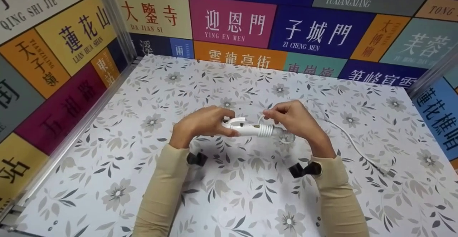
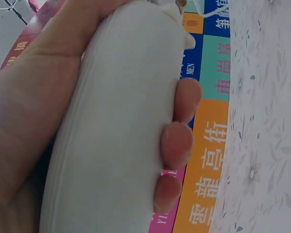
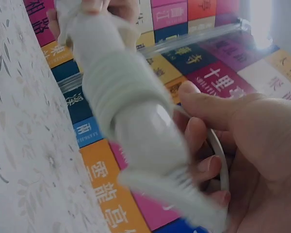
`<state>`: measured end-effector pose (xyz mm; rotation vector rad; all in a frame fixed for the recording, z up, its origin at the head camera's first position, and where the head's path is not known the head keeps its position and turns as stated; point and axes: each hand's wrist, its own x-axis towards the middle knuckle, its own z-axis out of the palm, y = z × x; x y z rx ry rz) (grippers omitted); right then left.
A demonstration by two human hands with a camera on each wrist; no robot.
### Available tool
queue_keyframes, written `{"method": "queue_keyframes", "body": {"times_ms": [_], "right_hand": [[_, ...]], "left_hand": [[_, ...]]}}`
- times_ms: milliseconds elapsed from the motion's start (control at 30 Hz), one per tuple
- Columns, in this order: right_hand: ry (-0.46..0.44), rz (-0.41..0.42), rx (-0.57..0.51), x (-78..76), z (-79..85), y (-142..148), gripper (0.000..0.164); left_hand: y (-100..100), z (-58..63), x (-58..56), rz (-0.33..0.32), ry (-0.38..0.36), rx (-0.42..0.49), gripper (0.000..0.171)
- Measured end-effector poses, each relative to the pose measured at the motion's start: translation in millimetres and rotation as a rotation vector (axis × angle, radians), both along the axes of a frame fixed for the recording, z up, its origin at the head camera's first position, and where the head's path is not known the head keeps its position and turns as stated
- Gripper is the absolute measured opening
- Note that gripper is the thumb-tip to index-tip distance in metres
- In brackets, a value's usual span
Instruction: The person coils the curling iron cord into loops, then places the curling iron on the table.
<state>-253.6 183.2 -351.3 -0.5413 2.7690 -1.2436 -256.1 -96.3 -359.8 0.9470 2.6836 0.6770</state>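
Near the middle of the table, my left hand grips a white handheld electric appliance, with the thumb on its near side. Its smooth body fills much of the left wrist view, and several fingertips curl round its edge. Several turns of white cord are wound round its narrower part. Beside these coils, my right hand pinches the cord between thumb and fingers. In the right wrist view the cord runs down past its curled fingers. The appliance's far end is blurred and partly behind the right hand.
The cord's free length trails across the table to a plug at the right. The white tabletop has a grey flower pattern. Panels with colourful signs stand along its back and sides. Black wrist mounts stick out from both sleeves.
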Motion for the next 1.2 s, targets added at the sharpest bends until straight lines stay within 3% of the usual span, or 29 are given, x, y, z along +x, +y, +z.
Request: {"method": "queue_keyframes", "body": {"times_ms": [367,567,800,967,1200], "right_hand": [[0.104,0.018,-0.019,19.7,13.0,-16,0.032],[0.131,-0.017,-0.051,22.8,13.9,-21,0.032],[0.161,-0.001,-0.118,26.3,14.1,-25,0.027],[0.161,0.012,-0.088,24.9,10.1,-28,0.026],[0.096,0.079,-0.055,21.4,5.7,-28,0.026]], "left_hand": [[-2,1.6,0.8,0.152,0.060,-0.008,0.050],[0,4.7,2.0,0.229,0.109,0.033,0.044],[-1,7.7,3.4,0.305,0.157,0.096,0.041],[-2,9.0,4.1,0.340,0.156,0.127,0.040],[-9,10.0,2.5,0.361,0.142,0.167,0.041]]}}
